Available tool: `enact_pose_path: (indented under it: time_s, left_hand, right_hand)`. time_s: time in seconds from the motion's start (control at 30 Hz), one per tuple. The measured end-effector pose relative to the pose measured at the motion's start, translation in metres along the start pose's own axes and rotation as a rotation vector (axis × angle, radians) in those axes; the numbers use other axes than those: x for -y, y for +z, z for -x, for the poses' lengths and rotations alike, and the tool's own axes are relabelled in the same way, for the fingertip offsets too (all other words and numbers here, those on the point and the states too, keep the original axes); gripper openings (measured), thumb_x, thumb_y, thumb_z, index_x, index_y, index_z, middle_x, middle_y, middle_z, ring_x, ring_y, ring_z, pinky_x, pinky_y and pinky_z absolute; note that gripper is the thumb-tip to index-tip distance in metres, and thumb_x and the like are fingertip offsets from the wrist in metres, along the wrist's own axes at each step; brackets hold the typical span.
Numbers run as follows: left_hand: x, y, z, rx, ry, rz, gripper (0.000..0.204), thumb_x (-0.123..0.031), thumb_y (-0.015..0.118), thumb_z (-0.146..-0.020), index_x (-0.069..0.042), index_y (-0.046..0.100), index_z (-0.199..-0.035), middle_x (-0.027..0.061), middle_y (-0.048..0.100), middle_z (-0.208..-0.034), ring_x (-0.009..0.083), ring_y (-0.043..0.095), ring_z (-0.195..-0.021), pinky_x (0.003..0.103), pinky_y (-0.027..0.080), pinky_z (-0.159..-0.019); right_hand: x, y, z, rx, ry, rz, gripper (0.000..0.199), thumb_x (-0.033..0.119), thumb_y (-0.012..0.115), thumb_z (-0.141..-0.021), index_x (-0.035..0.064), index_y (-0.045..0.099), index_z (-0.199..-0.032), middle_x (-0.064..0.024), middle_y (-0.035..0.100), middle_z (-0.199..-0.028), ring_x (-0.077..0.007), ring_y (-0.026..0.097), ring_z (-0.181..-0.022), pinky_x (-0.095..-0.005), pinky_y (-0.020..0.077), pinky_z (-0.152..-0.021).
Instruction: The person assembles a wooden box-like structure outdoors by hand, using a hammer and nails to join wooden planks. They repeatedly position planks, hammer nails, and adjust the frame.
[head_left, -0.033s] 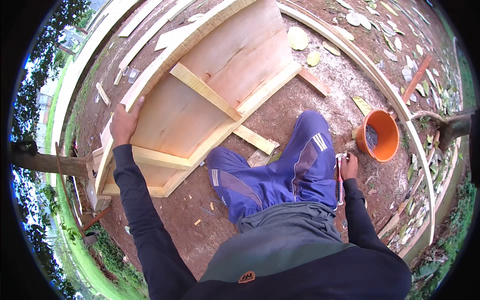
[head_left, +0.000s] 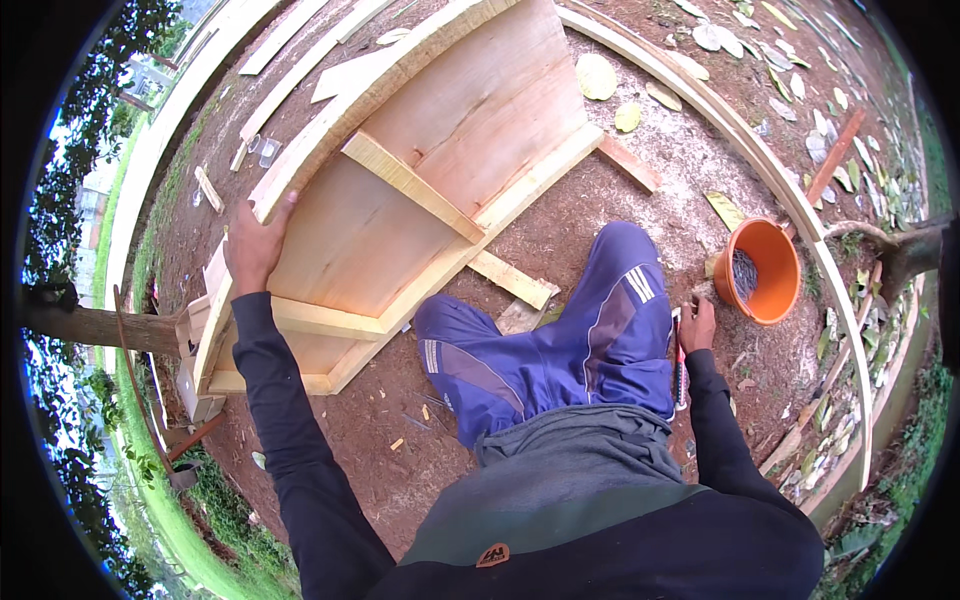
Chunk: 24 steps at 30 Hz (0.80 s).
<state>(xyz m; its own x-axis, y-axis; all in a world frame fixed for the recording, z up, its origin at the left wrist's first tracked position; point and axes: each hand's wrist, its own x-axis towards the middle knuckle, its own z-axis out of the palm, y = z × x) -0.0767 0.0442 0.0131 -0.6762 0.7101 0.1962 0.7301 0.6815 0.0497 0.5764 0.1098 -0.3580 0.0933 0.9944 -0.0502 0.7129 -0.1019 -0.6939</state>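
Observation:
My left hand is closed over the upper left edge of a wooden frame panel, its thumb on the inner side. The panel is a pale plywood sheet edged with timber and crossed by battens, and it stands tilted in front of my left knee. Low beside my right thigh, my right hand has its fingers curled at the upper end of a slim red-handled tool. The hand hides that end, so its kind is unclear. Just beyond, an orange bucket holds a heap of grey nails.
Short wood offcuts lie between the panel and my knees. A long bent-looking timber strip runs along the right side, with dry leaves around. A tree trunk stands left, and more planks lie at the far left.
My right hand has shifted slightly up and now covers more of the tool's upper end. My left hand and the panel edge have moved very slightly right.

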Motion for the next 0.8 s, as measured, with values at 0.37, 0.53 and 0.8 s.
enact_pose_path:
  time_s: [0.37, 0.53, 0.8]
  left_hand:
    - [-0.249, 0.018, 0.000, -0.025, 0.402, -0.071, 0.103, -0.060, 0.082, -0.073, 0.004, 0.045, -0.146, 0.0287, 0.058, -0.134, 0.0421, 0.059, -0.126, 0.053, 0.049, -0.103]
    - [-0.267, 0.001, 0.026, -0.026, 0.382, -0.052, 0.062, -0.028, 0.074, -0.073, 0.003, 0.056, -0.124, 0.0251, 0.067, -0.116, 0.0402, 0.068, -0.109, 0.050, 0.056, -0.092]
    - [-0.207, -0.071, 0.071, -0.230, 0.393, -0.049, 0.057, -0.027, 0.077, -0.070, 0.001, 0.061, -0.116, 0.0245, 0.071, -0.102, 0.0408, 0.070, -0.097, 0.050, 0.056, -0.082]
  right_hand:
    - [0.182, 0.030, -0.016, 0.066, -0.374, -0.435, 0.033, 0.015, 0.064, -0.096, -0.0022, 0.061, -0.124, -0.0184, 0.065, -0.111, -0.0325, 0.065, -0.102, -0.0418, 0.0516, -0.091]
    - [0.178, 0.039, 0.000, 0.151, -0.316, -0.557, 0.038, 0.020, 0.069, -0.093, -0.0025, 0.062, -0.122, -0.0194, 0.065, -0.108, -0.0331, 0.066, -0.101, -0.0418, 0.0519, -0.089]
    - [0.180, 0.060, -0.022, 0.640, -0.267, -0.479, 0.067, 0.045, 0.074, -0.090, -0.0066, 0.059, -0.129, -0.0234, 0.067, -0.118, -0.0310, 0.068, -0.106, -0.0392, 0.0539, -0.094]
